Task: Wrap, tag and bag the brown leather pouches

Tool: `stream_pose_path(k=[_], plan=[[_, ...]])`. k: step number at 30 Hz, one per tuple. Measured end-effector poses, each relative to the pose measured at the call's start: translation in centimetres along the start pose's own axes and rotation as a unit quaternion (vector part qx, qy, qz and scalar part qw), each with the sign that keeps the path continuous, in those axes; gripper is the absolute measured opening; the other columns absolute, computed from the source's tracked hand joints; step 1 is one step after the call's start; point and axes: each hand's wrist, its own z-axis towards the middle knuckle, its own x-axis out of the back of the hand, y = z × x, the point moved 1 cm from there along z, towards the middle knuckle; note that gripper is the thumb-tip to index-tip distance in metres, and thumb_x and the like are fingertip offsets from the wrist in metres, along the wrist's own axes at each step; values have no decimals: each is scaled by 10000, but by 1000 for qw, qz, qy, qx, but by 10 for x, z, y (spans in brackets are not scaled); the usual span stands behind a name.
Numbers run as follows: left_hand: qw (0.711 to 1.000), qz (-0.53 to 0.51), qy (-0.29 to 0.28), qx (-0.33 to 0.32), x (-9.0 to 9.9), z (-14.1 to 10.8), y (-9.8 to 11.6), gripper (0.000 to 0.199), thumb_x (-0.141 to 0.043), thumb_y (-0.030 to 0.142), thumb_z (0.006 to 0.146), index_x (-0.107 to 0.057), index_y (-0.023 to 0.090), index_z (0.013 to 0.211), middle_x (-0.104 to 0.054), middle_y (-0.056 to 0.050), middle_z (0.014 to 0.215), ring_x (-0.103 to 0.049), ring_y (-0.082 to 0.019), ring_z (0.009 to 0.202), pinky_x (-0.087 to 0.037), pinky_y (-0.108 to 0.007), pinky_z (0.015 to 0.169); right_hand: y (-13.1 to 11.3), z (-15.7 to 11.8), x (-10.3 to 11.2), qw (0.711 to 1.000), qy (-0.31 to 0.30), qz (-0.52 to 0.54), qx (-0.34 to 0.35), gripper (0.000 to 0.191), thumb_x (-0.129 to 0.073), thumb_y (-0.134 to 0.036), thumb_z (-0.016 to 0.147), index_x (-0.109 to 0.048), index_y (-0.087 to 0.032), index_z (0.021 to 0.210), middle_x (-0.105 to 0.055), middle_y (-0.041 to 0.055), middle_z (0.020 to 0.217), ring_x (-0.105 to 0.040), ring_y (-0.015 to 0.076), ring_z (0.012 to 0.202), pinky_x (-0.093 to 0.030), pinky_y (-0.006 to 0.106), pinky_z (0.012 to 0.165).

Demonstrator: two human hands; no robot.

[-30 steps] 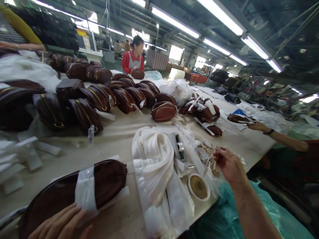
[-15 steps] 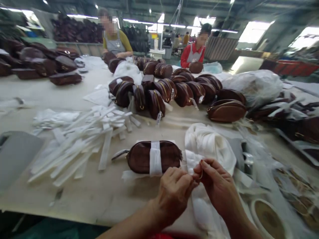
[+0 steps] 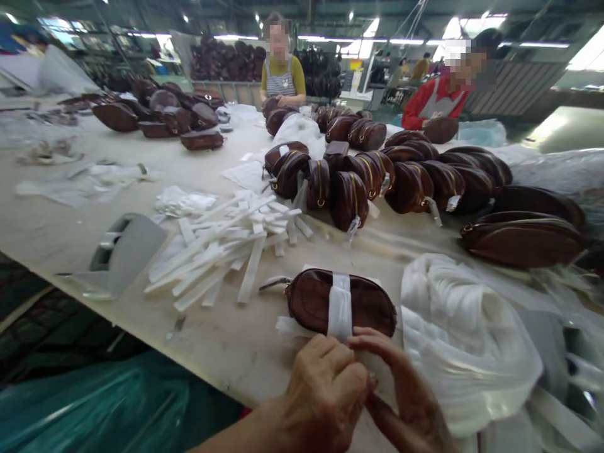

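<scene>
A dark brown zip pouch point(image 3: 372, 299) lies on the table in front of me, with a white wrapping strip point(image 3: 340, 305) around its middle. Just below it, my left hand point(image 3: 325, 390) is closed, its fingers curled in. Whatever it pinches is hidden behind the knuckles. My right hand point(image 3: 401, 390) is beside it, fingers stretched out and apart from the thumb. Its fingertips reach the lower edge of the pouch near the strip, and its thumb is close to my left fingertips. A zip pull point(image 3: 276, 283) sticks out from the pouch's left end.
White strips point(image 3: 226, 245) are heaped left of the pouch, beside a grey tape dispenser point(image 3: 127, 251). A bundle of white wrapping material point(image 3: 453, 340) is at the right. Behind stand rows of brown pouches point(image 3: 349, 195). Two people point(image 3: 283, 75) work across the table.
The view has swung left, so things sit further right. My right hand has gone from a pinch on something thin to stretched fingers at the pouch's edge. My left hand remains closed.
</scene>
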Motion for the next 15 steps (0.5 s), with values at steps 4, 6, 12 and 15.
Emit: stream_pose_path(k=[4,6,12,15], plan=[[999,25,34,-4,17,-4,0,176,-430,120,878,-500,132,717,-531,-37,636,-453,-138,593,-334,-279,555,10,11,-19,985,-130,-46,106,276,-444,-267,883,-595,-247,1113,-703,48,963,-657,217,940,-452,397,975],[998,22,49,12,27,-8,-3,168,-428,118,883,-502,132,733,-531,-35,628,-450,-136,591,-339,-280,558,23,10,-24,977,-148,-96,123,268,-422,-240,882,-610,-234,1073,-709,47,916,-675,204,854,-496,383,914],[997,44,32,48,28,-26,-19,257,-408,137,902,-469,154,653,-526,-26,606,-444,-124,556,-338,-273,532,31,8,-22,948,-189,-214,138,476,-573,-258,832,-492,-231,1300,-645,103,1178,-624,251,1059,-538,337,851],[998,30,22,52,20,-33,-27,290,-372,178,919,-473,156,648,-538,-29,619,-460,-123,552,-350,-270,529,21,17,-26,942,-206,-208,162,639,-533,-224,848,-291,-250,1439,-659,94,1156,-651,244,1006,-548,347,816]])
